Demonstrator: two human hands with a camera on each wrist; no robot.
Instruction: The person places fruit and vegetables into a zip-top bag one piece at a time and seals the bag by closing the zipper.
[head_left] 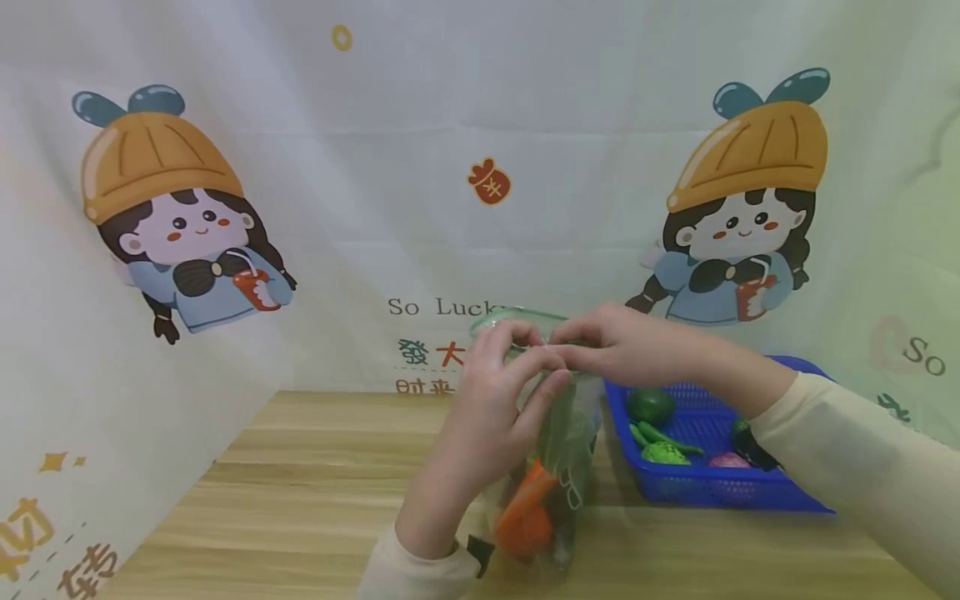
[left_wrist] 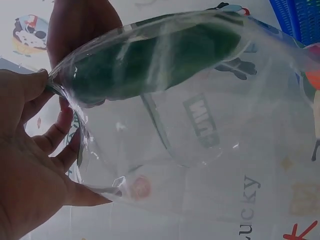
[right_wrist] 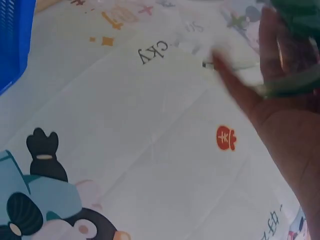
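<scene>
A clear zip bag (head_left: 581, 467) with a green-edged mouth stands upright on the table. My left hand (head_left: 491, 400) pinches its top edge between thumb and fingers; the left wrist view shows this hand (left_wrist: 37, 145) at the gathered rim. From the other side, my right hand (head_left: 637, 343) grips the same edge, fingertips close to the left ones. Inside the bag, an orange carrot (head_left: 525, 525) is low down, and a long dark green vegetable (left_wrist: 155, 62) leans up toward the mouth. In the right wrist view, the right hand (right_wrist: 292, 117) is partly blurred beside the green rim.
Right of the bag sits a blue plastic basket (head_left: 738, 485). It holds a round dark green vegetable (head_left: 651, 407), green peppers (head_left: 660, 437), a light green bumpy vegetable (head_left: 664, 453) and a pink piece (head_left: 727, 461). A printed cloth (head_left: 360, 208) hangs behind the wooden table (head_left: 300, 500).
</scene>
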